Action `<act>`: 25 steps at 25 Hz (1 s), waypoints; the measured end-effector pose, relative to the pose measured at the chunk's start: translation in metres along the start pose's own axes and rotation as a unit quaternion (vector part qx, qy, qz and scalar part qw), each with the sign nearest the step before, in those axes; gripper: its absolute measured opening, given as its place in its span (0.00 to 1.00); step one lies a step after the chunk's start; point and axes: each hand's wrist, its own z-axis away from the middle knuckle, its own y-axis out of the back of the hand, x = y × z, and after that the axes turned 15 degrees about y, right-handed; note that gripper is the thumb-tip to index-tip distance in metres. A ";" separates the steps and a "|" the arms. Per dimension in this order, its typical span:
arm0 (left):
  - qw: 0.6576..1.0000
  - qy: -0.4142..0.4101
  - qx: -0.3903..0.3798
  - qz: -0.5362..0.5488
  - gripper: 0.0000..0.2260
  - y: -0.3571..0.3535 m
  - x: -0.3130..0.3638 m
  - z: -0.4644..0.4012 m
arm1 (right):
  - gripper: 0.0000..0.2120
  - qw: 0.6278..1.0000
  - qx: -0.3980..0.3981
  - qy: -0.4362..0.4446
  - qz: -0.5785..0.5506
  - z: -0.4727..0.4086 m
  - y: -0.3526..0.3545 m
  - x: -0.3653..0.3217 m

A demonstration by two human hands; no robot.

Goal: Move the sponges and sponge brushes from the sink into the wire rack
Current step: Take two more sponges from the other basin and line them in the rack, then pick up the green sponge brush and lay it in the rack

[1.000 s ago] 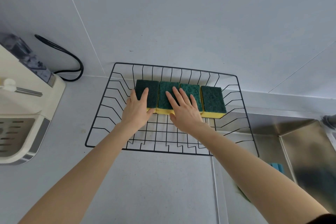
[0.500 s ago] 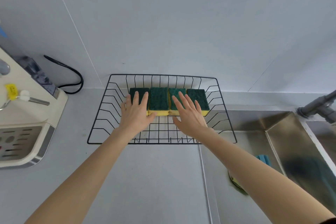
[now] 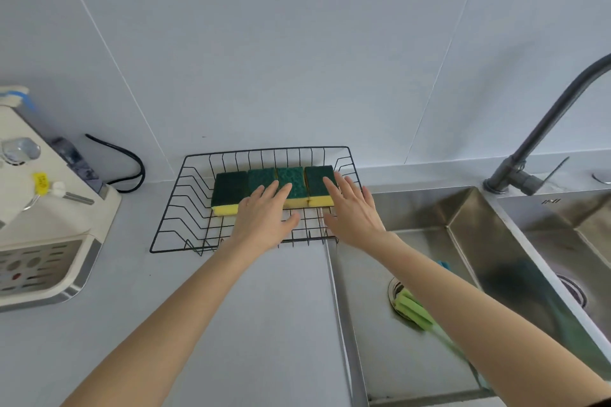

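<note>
Four sponges (image 3: 274, 187) rowed in wire rack (image 3: 172, 208); left hand (image 3: 264, 221), right hand (image 3: 355, 216) splayed empty over them (fingertips overlapping).

My left hand (image 3: 264, 221) and right hand (image 3: 355, 213) reach forward side by side, palms down, fingers spread flat, both forearms bare and outstretched.

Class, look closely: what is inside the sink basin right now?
In the sink, a light green sponge brush lies over the drain, partly hidden by the right forearm. A bit of something blue peeks out behind that arm; the rest is covered.
</note>
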 end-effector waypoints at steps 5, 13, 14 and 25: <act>1.000 -0.021 -0.006 0.007 0.27 -0.005 0.037 0.023 | 0.29 1.000 0.016 -0.019 -0.017 0.041 0.014 0.023; 0.991 -0.087 -0.029 0.094 0.22 -0.033 0.127 0.050 | 0.28 0.996 -0.023 -0.085 -0.020 0.111 0.022 0.101; 0.990 -0.090 -0.039 0.097 0.22 -0.038 0.137 0.052 | 0.28 0.995 -0.029 -0.092 -0.020 0.118 0.022 0.112; 0.980 -0.078 -0.152 0.098 0.19 -0.116 0.207 0.056 | 0.26 0.984 -0.129 -0.108 -0.049 0.165 -0.008 0.203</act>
